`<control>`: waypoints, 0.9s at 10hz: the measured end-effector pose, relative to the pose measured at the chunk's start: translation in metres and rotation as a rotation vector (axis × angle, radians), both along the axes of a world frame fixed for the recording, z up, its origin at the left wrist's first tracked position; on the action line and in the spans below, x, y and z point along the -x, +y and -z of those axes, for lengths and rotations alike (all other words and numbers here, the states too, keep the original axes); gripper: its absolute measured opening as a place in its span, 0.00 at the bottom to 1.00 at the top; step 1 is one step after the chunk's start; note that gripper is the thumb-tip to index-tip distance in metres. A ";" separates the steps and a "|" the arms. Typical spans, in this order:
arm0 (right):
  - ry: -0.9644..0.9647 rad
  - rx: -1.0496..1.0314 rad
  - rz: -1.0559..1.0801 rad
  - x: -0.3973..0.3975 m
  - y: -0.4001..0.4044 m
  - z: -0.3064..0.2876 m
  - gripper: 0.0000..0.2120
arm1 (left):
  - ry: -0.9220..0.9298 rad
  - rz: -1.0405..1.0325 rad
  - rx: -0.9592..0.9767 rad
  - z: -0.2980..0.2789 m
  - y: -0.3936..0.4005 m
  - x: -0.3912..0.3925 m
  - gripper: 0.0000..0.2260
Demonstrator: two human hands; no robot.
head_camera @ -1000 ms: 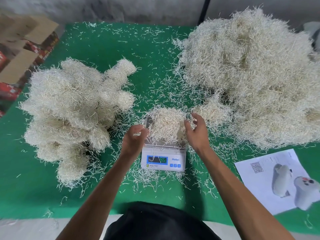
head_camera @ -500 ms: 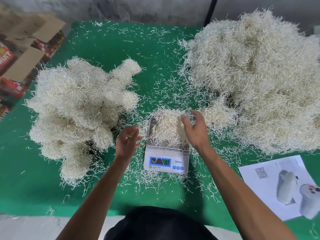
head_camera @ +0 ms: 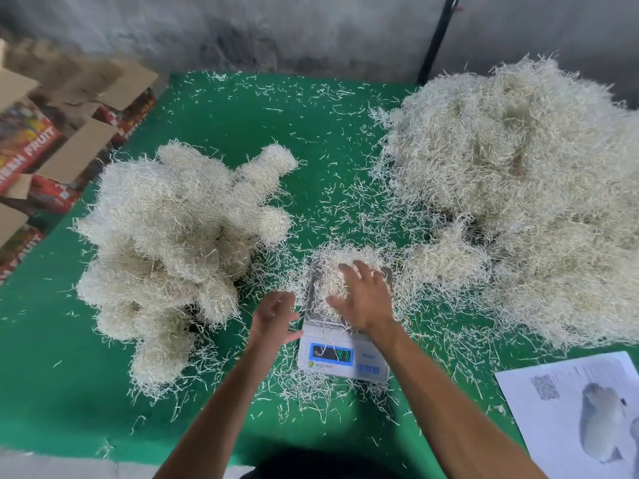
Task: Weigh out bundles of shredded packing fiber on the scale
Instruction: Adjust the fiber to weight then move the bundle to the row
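The red cardboard boxes (head_camera: 33, 150) beyond the counter's left edge carry white capitals: "FRUIT" reads plainly on one side, preceded by letters that look like "FRESH", partly cut off. A lower box (head_camera: 17, 252) shows "FRUIT" again, also partly cut off. The scale (head_camera: 340, 357) has a blue-framed display with blurred digits, not legible. The printed sheet (head_camera: 581, 409) at the counter's near right corner bears a QR code (head_camera: 545, 387).

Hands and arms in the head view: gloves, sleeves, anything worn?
Nothing worn. Left hand and right hand are bare, no gloves, rings or watch visible. Both forearms are bare to the frame's bottom edge, no sleeves showing. A dark garment shows at bottom centre.
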State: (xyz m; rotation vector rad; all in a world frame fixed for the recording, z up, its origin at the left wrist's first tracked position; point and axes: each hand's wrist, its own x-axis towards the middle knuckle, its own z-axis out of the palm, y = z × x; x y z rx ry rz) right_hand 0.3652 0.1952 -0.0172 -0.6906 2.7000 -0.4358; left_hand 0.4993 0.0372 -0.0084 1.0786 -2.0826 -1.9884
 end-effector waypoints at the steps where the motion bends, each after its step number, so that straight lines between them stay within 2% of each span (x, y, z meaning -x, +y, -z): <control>1: -0.127 0.180 -0.035 -0.019 -0.030 -0.009 0.34 | -0.033 0.090 0.048 -0.009 -0.003 -0.006 0.22; 2: -0.250 0.394 -0.231 -0.049 -0.065 -0.030 0.32 | 0.143 0.195 0.253 -0.024 -0.023 -0.008 0.15; 3: -0.179 0.549 -0.294 -0.075 -0.088 -0.047 0.26 | 0.146 0.015 0.186 -0.024 -0.045 0.001 0.16; 4: 0.066 0.665 -0.169 -0.061 -0.113 -0.070 0.28 | 0.190 0.032 0.200 -0.037 -0.043 0.018 0.15; 5: -0.028 0.810 -0.077 -0.030 -0.130 -0.105 0.25 | 0.283 0.082 0.197 -0.096 -0.032 0.030 0.15; 6: 0.000 0.746 -0.148 -0.011 -0.122 -0.119 0.22 | 0.466 0.004 -0.259 -0.116 -0.055 0.042 0.22; 7: -0.011 0.720 -0.309 -0.028 -0.121 -0.119 0.25 | 0.332 -0.105 -0.441 -0.129 -0.072 0.038 0.21; 8: 0.052 0.855 -0.344 -0.039 -0.138 -0.142 0.20 | 0.329 -0.088 -0.243 -0.119 -0.055 0.038 0.13; 9: 0.213 0.835 -0.249 -0.016 -0.125 -0.151 0.23 | 0.324 -0.051 -0.245 -0.145 -0.055 0.043 0.13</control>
